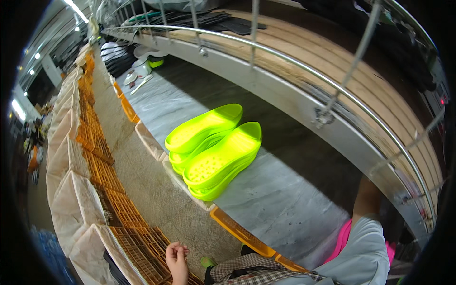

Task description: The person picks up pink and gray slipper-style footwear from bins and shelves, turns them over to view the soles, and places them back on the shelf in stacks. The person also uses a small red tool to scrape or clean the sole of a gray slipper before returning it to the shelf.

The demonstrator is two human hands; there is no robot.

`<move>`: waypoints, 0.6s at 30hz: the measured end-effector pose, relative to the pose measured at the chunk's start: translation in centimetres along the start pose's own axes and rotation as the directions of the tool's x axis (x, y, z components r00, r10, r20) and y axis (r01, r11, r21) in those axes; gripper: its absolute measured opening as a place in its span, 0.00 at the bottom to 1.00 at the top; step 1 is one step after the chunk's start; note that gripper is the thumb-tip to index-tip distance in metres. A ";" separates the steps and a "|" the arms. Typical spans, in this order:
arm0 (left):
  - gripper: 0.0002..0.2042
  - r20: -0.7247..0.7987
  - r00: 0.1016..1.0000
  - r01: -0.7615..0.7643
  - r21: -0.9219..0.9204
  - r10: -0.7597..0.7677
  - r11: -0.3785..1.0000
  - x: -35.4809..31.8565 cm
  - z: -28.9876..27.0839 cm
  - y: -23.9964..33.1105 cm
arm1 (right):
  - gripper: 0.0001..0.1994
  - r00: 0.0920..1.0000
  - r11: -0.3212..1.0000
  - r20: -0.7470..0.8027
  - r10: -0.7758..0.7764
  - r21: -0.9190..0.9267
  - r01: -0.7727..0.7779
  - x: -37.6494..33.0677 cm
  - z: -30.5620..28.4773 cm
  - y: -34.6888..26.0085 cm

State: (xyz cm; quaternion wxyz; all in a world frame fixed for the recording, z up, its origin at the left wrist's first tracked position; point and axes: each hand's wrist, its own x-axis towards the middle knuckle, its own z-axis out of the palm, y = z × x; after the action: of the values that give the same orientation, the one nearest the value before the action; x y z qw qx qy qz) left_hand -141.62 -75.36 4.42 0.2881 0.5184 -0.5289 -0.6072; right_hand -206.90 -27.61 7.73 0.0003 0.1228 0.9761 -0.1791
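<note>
My left hand (177, 253) hangs beside the orange crates at the lower edge, fingers loosely curled in, with nothing visible in them. My right arm, in a pale grey sleeve (368, 244), reaches beneath the shelf on the right; the shelf edge hides that hand. Bright pink pieces (339, 243) show on both sides of the sleeve, partly covered by it. On the grey tabletop (270, 209) lie neon yellow-green shoe soles in two side-by-side stacks, the nearer stack (222, 164) and the farther stack (204, 133). Neither hand touches them.
A metal-railed shelf (294, 66) with dark flat pieces (223, 23) runs above the table. At its far end stand a white container (141, 67) and a black bundle (116, 59). Orange crates (114, 185) lined with pale cloth (76, 190) row the left side.
</note>
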 end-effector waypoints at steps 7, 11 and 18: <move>0.09 0.155 0.975 0.165 -0.027 -0.159 0.986 1.2 0.9 -0.9 | 0.19 0.998 0.966 -0.058 0.028 0.258 -0.012 0.6 -1.4 2.9; 0.09 0.298 0.950 0.107 -0.039 -0.091 0.993 2.4 0.9 -1.3 | 0.19 0.998 0.757 -0.060 0.017 0.653 0.027 -2.7 -5.2 5.1; 0.10 0.581 0.813 -0.077 0.029 0.046 0.997 3.3 -1.3 -2.5 | 0.13 0.997 0.301 0.073 0.005 0.951 -0.072 -20.1 -14.7 7.9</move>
State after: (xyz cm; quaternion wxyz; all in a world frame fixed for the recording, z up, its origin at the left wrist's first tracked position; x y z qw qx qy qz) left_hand -140.85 -78.08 1.13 0.1197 0.2987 -0.6232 -0.7129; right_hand -184.92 -20.12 19.61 -0.0406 0.1173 0.6780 -0.7245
